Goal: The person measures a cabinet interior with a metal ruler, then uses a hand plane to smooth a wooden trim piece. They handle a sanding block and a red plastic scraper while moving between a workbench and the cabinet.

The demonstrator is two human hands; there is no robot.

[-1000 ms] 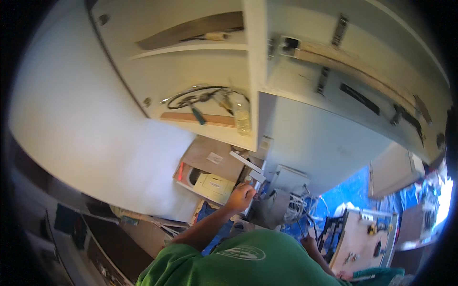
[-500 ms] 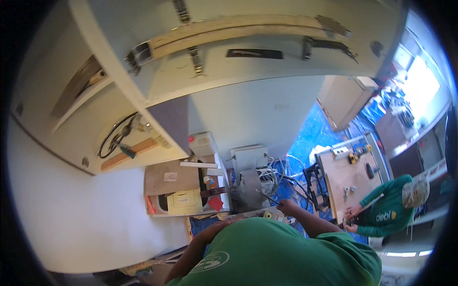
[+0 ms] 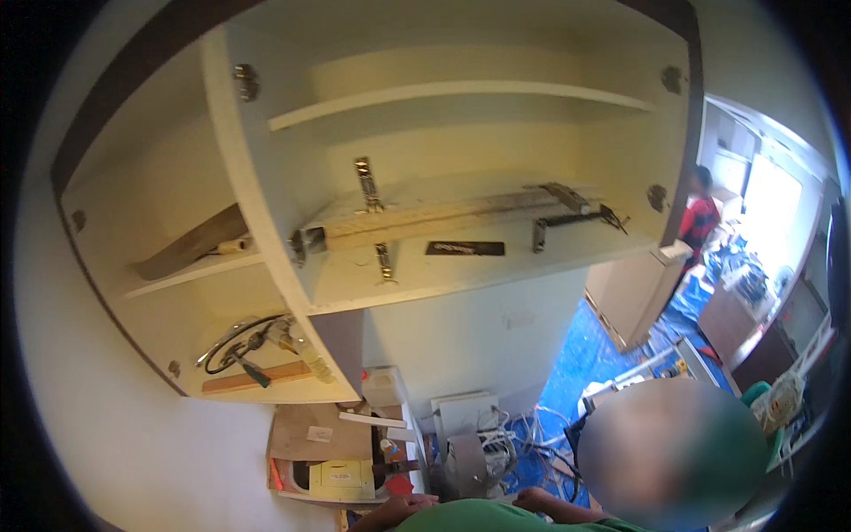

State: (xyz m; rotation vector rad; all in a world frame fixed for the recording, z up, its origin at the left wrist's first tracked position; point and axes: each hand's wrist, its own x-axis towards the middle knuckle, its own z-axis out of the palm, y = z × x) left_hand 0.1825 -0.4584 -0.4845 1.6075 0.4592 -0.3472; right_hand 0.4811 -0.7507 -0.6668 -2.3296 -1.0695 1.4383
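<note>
My left hand (image 3: 406, 506) shows at the lower edge, close in front of my green shirt (image 3: 483, 514), beside the lower cabinet top. Its fingers are too small and blurred to read. My right hand (image 3: 535, 500) is on the other side of the shirt, its fingers curled closed. What it holds, if anything, does not show. Above both hands hangs an open wall cabinet (image 3: 496, 284). On its bottom board lie long pale wooden strips (image 3: 425, 220), a flat black plate (image 3: 464, 249), a metal hinge (image 3: 366, 184) and a black bracket (image 3: 576, 218).
The left compartment holds a coiled black cable (image 3: 232, 346) and a wooden strip (image 3: 257, 378). Below stands a cabinet with a yellow panel (image 3: 341, 479) and a plastic jug (image 3: 381, 387). Loose wires (image 3: 532, 434) lie on blue sheeting (image 3: 581, 350). Another person (image 3: 700, 217) stands far right; a blurred patch hides a nearer co-worker.
My view has tilted up, bringing in more of the wall cabinet and a person in red. My hands now sit lower in the picture. The slim pointed tool in my right hand no longer shows.
</note>
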